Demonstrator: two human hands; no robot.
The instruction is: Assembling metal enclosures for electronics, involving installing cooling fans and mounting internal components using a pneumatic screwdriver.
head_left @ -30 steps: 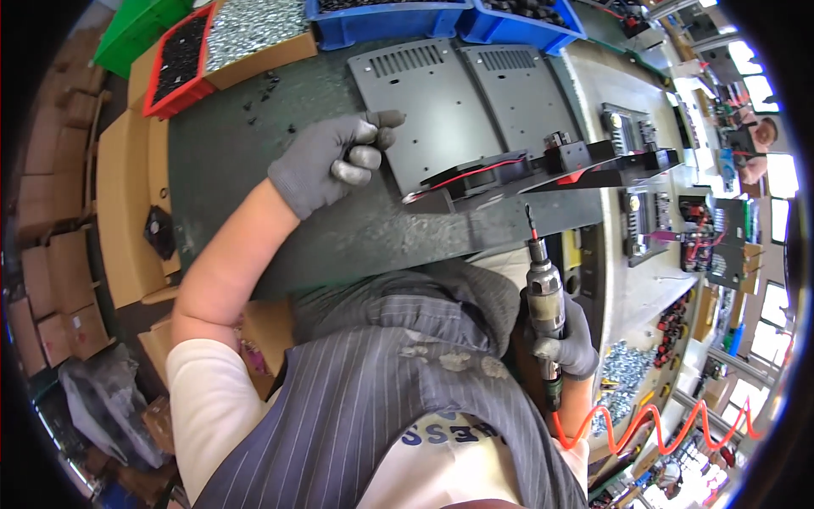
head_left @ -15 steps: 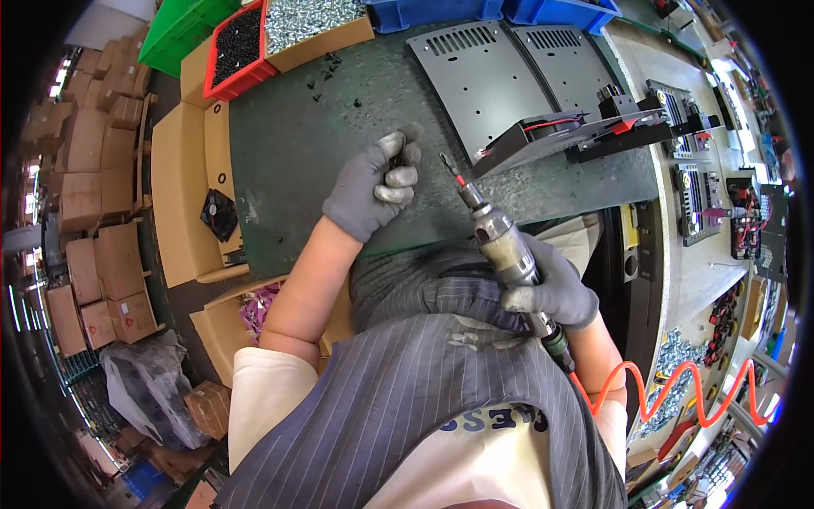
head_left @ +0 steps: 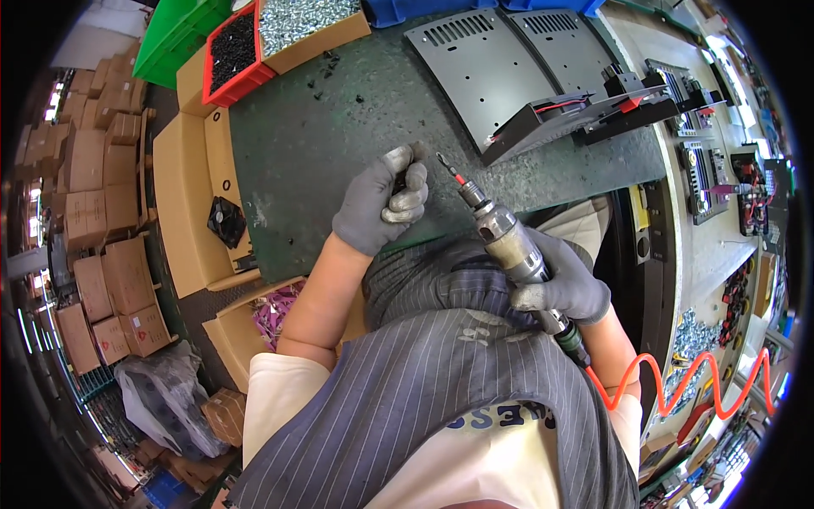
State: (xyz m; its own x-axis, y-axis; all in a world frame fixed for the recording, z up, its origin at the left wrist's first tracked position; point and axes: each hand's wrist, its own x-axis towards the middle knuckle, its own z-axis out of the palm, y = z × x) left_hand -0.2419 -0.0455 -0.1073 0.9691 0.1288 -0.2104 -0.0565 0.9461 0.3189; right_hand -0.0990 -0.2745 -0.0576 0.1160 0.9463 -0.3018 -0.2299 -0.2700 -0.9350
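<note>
My right hand (head_left: 566, 284), in a grey glove, is wrapped round a pneumatic screwdriver (head_left: 511, 246). Its bit points up and left over the green table (head_left: 297, 161), and an orange coiled hose (head_left: 657, 394) trails from its back end. Just left of the bit tip, my gloved left hand (head_left: 386, 195) has its fingers curled together; what lies inside is hidden. Beyond the bit stands a black sheet-metal assembly (head_left: 483, 76) with slotted panels. A bent black bracket (head_left: 543, 127) with red wires is on its near side.
A red bin of black screws (head_left: 233, 55) and a cardboard box of silver screws (head_left: 309, 25) stand at the back left. Loose black screws (head_left: 329, 64) lie on the table. An open carton (head_left: 191, 195) with a black fan (head_left: 225, 222) sits left, and a workbench (head_left: 712, 237) right.
The gap between my left fingers and the screwdriver's bit tip has narrowed a little. The whole view has shifted slightly; both hands keep their grip.
</note>
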